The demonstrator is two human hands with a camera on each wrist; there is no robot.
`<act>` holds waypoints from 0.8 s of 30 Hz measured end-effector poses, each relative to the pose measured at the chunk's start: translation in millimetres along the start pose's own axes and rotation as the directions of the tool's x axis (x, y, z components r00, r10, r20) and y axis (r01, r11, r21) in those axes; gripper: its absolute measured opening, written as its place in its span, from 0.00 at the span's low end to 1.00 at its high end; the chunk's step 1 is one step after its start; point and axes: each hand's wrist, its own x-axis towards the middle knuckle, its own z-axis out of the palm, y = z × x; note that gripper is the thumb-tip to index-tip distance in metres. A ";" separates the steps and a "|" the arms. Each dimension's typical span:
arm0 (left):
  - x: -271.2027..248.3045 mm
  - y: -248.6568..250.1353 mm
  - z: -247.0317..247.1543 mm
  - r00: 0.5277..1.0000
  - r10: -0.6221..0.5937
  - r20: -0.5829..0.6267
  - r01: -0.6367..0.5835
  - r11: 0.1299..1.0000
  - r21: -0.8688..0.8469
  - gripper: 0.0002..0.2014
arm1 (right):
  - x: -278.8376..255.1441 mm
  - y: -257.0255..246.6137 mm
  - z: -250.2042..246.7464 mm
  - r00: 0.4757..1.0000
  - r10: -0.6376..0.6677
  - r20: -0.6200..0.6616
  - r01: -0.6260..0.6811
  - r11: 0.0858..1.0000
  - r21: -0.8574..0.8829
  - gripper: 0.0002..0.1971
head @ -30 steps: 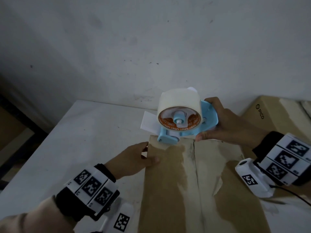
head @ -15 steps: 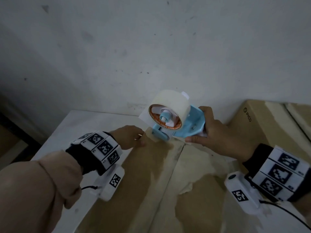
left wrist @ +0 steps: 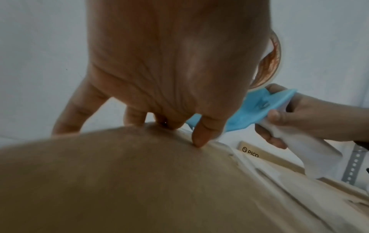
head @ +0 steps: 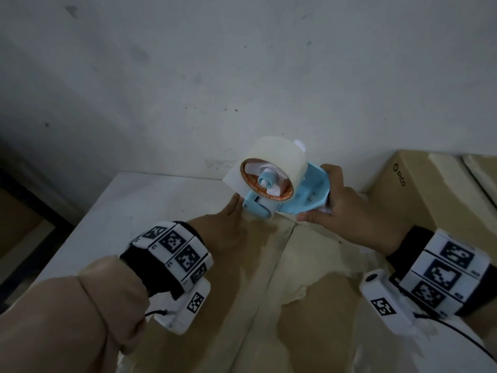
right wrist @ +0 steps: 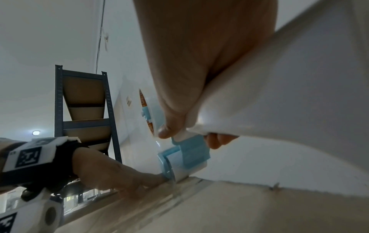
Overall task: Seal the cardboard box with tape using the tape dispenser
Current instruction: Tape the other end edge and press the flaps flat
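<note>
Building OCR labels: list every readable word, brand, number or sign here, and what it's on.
"PICO", with a round logo: side of the second cardboard box, right of the box being sealed; also seen from the left wrist.
Orange tape roll core: print too blurred to read.
Wristband markers: square coded patterns; small characters unreadable.

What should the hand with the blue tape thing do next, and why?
Probably pull the dispenser back toward the person along the box's middle seam. The right hand holds it with its roller at the far edge, and the left hand presses the box beside it, seemingly at the tape's start. No fresh tape shows along the seam yet.
</note>
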 end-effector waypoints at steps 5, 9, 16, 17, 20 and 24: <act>-6.6 9.5 -4.7 0.998 -0.060 0.001 0.060 0.998 0.014 0.33 | 3.4 3.5 2.7 0.998 -0.059 0.005 0.059 0.988 -0.142 0.41; -6.9 12.1 -4.4 0.996 -0.083 0.015 0.083 0.996 0.020 0.38 | 3.2 3.5 2.8 0.998 -0.067 -0.004 0.066 0.984 -0.167 0.44; -2.7 13.6 -0.9 0.992 -0.128 0.003 0.128 0.992 0.014 0.39 | -16.7 10.3 -12.0 0.999 -0.053 -0.002 0.052 0.990 -0.128 0.39; -2.7 12.4 -0.6 0.992 -0.126 0.016 0.127 0.992 -0.006 0.39 | -25.1 15.9 -19.0 0.999 -0.037 -0.023 0.035 0.997 -0.075 0.40; -0.3 7.6 0.0 0.992 -0.113 0.048 0.114 0.993 -0.016 0.39 | -59.0 41.3 -47.7 0.994 -0.015 -0.104 0.017 1.000 0.023 0.39; 2.1 5.6 0.6 0.994 -0.090 0.058 0.090 0.996 0.008 0.38 | -106.3 75.2 -76.6 0.990 0.064 -0.127 -0.058 0.997 0.052 0.39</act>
